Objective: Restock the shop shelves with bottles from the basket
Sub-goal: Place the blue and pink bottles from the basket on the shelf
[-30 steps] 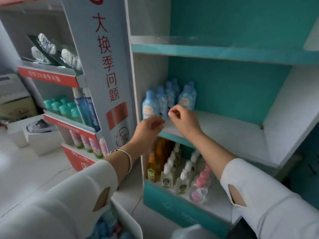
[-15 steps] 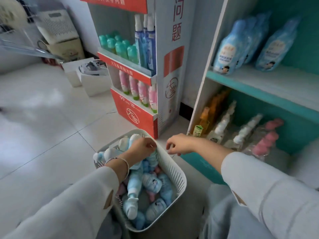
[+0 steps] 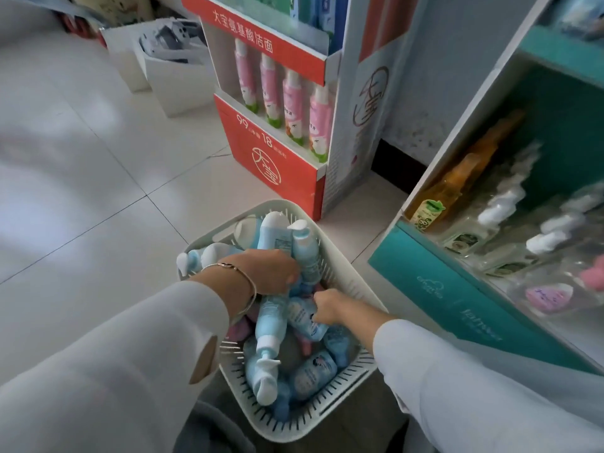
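A white slotted basket (image 3: 341,398) stands on the floor in front of me, filled with several light blue bottles and a few pink ones. My left hand (image 3: 268,271), with a bangle on the wrist, is down in the basket with its fingers closed around an upright blue bottle (image 3: 307,253). My right hand (image 3: 328,308) is also in the basket, gripping a lying blue bottle (image 3: 302,317). The teal shop shelf (image 3: 464,299) is to the right, its low level holding amber, clear and pink bottles.
A red cardboard display stand (image 3: 277,148) with pink tubes rises just behind the basket. White boxes (image 3: 176,80) sit on the tiled floor at the back left. The floor to the left of the basket is open tile.
My view dropped from the shelf to the floor. Both hands came down from the shelf edge into the basket and closed on blue bottles.
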A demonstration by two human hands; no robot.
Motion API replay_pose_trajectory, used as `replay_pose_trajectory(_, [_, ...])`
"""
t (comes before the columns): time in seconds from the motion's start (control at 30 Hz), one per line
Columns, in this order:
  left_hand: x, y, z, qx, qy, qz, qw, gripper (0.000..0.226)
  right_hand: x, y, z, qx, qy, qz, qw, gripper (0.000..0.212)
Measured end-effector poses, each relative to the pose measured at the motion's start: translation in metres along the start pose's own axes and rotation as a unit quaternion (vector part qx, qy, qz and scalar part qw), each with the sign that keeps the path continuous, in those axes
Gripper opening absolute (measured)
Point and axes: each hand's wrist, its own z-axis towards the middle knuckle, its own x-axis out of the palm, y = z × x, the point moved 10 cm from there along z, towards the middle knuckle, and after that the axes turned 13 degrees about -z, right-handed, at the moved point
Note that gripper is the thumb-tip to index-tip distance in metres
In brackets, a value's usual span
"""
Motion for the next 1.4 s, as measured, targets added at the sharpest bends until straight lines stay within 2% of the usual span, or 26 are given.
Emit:
replay_pose_trajectory(0.17, [0.017, 0.015, 0.018, -0.014, 0.024, 0.03, 0.999, 0.016, 0.023, 0.011, 0.029, 0.016, -0.006, 0.112, 0.994, 0.051])
replay_pose_trajectory(0.33, [0.027, 0.018, 0.03, -0.016, 0.029, 0.018, 0.999, 0.025, 0.046, 0.01, 0.04, 0.055, 0.015, 0.172, 0.983, 0.069])
replay_pose_trajectory(0.43, [0.023, 0.019, 0.026, -0.024, 0.026, 0.023, 0.999, 0.022, 0.045, 0.009, 0.032, 0.05, 0.033, 0.206, 0.977, 0.066])
replay_pose_trajectory(0.53, [0.019, 0.015, 0.023, -0.025, 0.027, 0.008, 0.999, 0.021, 0.04, -0.011, 0.014, 0.076, 0.039, 0.284, 0.955, 0.067])
replay_pose_trajectory(0.67, [0.016, 0.004, 0.026, -0.011, 0.024, -0.007, 1.0, 0.028, 0.031, -0.038, -0.02, 0.104, 0.046, 0.422, 0.9, 0.059])
replay_pose_trajectory(0.8, [-0.003, -0.008, 0.015, -0.034, -0.034, -0.077, 0.996, 0.039, 0.006, -0.038, -0.047, 0.02, 0.009, 0.494, 0.869, 0.045])
replay_pose_trajectory(0.9, [-0.015, -0.014, 0.01, -0.052, -0.073, -0.16, 0.983, 0.044, -0.015, -0.025, -0.063, -0.058, -0.02, 0.585, 0.808, 0.05])
replay_pose_trajectory(0.97, [-0.017, -0.01, 0.007, -0.078, -0.091, -0.303, 0.945, 0.059, -0.03, -0.013, -0.069, -0.102, -0.038, 0.625, 0.773, 0.052])
replay_pose_trajectory(1.03, [-0.017, -0.007, 0.002, -0.092, -0.111, -0.442, 0.885, 0.067, -0.042, -0.005, -0.071, -0.132, -0.06, 0.645, 0.751, 0.051])
replay_pose_trajectory(1.1, [-0.015, -0.004, 0.0, -0.101, -0.119, -0.486, 0.86, 0.07, -0.051, 0.003, -0.074, -0.153, -0.067, 0.64, 0.75, 0.054])
replay_pose_trajectory(1.17, [-0.016, -0.001, -0.001, -0.103, -0.13, -0.481, 0.861, 0.072, -0.054, 0.008, -0.076, -0.173, -0.056, 0.64, 0.747, 0.06])
replay_pose_trajectory(1.23, [-0.02, 0.001, 0.001, -0.094, -0.143, -0.455, 0.874, 0.071, -0.055, 0.006, -0.078, -0.179, -0.038, 0.647, 0.74, 0.057])
replay_pose_trajectory(1.3, [-0.027, 0.0, 0.003, -0.082, -0.157, -0.389, 0.904, 0.069, -0.052, 0.001, -0.079, -0.17, -0.017, 0.642, 0.748, 0.039])
replay_pose_trajectory(1.33, [-0.032, 0.0, 0.004, -0.074, -0.165, -0.346, 0.92, 0.068, -0.048, -0.003, -0.075, -0.149, -0.013, 0.619, 0.771, 0.031])
replay_pose_trajectory(1.4, [-0.039, 0.0, 0.005, -0.055, -0.178, -0.282, 0.941, 0.067, -0.034, -0.014, -0.065, -0.083, -0.017, 0.476, 0.875, 0.024])
